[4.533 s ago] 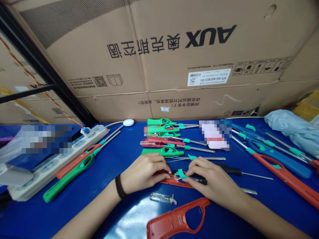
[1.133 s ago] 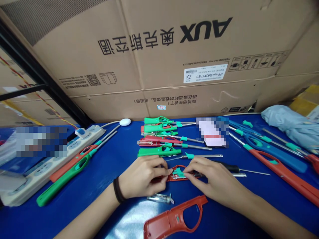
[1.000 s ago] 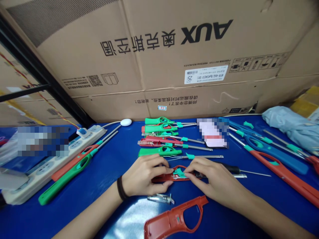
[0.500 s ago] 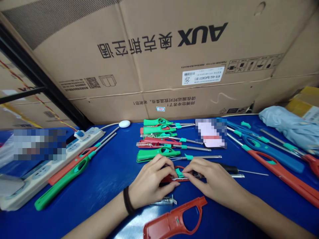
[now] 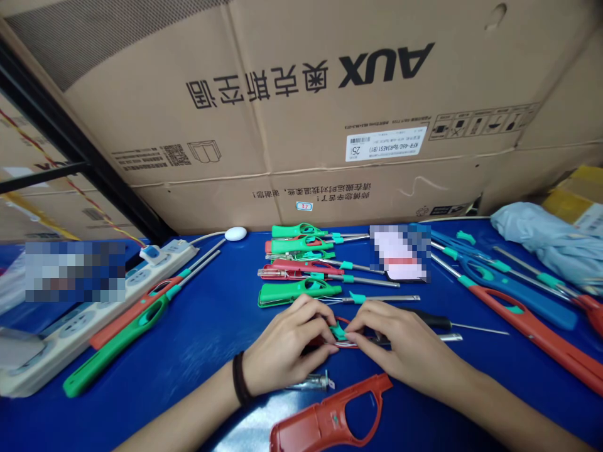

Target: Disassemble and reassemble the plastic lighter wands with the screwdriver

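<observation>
Between my hands lies an opened red lighter, its shell mostly covered by my fingers. A teal trigger sits in it, and thin white wires run below the trigger. My left hand is closed, thumb and fingers at the trigger's left side and the shell. My right hand pinches at the right side of the trigger and wires; its exact hold is partly hidden. Nearer me are a loose red shell half and a clear fuel tank, partly under my left wrist.
Several green and red lighters lie in a row behind my hands, beside a phone. A screwdriver lies right of my right hand. More lighters lie right; a power strip stands left. A cardboard box walls the back.
My left fingertips have shifted slightly right, over the trigger's left edge, and the trigger shows less. My right hand stays almost in place.
</observation>
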{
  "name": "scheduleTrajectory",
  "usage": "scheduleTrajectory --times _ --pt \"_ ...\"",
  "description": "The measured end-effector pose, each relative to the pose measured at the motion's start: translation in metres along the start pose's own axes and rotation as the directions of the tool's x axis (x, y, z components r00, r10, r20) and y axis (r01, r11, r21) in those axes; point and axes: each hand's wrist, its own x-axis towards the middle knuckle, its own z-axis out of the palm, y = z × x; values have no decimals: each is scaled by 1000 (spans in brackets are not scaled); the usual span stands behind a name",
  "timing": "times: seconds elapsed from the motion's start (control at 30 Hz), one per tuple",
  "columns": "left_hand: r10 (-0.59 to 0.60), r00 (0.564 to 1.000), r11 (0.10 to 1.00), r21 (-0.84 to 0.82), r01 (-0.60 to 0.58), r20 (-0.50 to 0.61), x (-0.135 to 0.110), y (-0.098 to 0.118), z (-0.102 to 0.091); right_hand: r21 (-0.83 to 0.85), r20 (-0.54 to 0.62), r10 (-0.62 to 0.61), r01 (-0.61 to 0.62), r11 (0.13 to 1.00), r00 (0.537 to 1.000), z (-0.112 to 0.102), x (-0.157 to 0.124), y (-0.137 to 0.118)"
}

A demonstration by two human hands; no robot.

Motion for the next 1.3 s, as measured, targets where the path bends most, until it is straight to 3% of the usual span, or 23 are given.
scheduleTrajectory --times 0.23,0.53,1.3 --pt "-67 998 998 -18 67 11 0 0 0 13 36 12 -13 1000 999 -1 -1 2" --pt "-81 997 996 25 81 7 1 -1 -1 28 219 66 -74 997 974 -31 -5 13" --pt "-102 994 994 32 100 44 0 -4 -1 45 210 -8 -2 999 978 -21 -3 6"
